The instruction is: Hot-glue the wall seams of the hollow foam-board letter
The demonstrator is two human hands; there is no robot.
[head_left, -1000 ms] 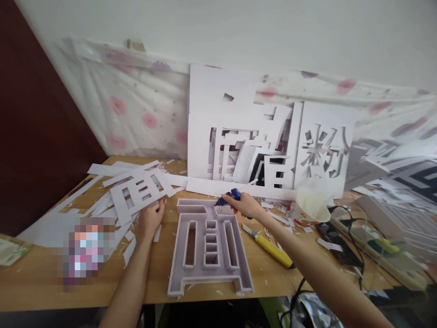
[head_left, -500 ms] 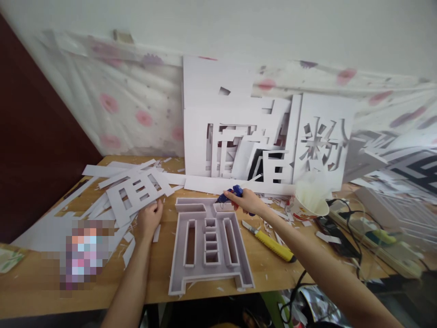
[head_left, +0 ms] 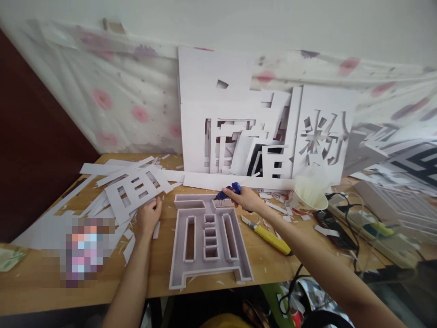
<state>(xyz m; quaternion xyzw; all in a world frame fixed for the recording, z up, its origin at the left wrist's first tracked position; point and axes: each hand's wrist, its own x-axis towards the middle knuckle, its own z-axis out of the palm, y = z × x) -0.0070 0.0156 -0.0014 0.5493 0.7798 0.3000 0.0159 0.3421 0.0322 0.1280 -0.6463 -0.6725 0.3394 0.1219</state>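
My right hand is wrapped round a blue glue gun. The gun's tip points left, at the upper part of a white foam-board character with raised walls that lies on the table. Whether the tip touches the wall I cannot tell. My left hand rests on the table left of the character, curled into a fist with nothing visible in it. Beside that fist lies a white sheet with cut-out slots. A yellow utility knife, blade out, lies right of the character under my right forearm.
Cut-out boards lean against the plastic-covered wall. A paper cup of translucent sticks stands at right, near a dark phone-like object, cables and a power strip. White scraps lie about. One blurred-out patch is at left.
The whole view has shifted slightly, so most things appear a little higher. My right hand stays with the glue gun at the character's top; my left fist has not visibly moved.
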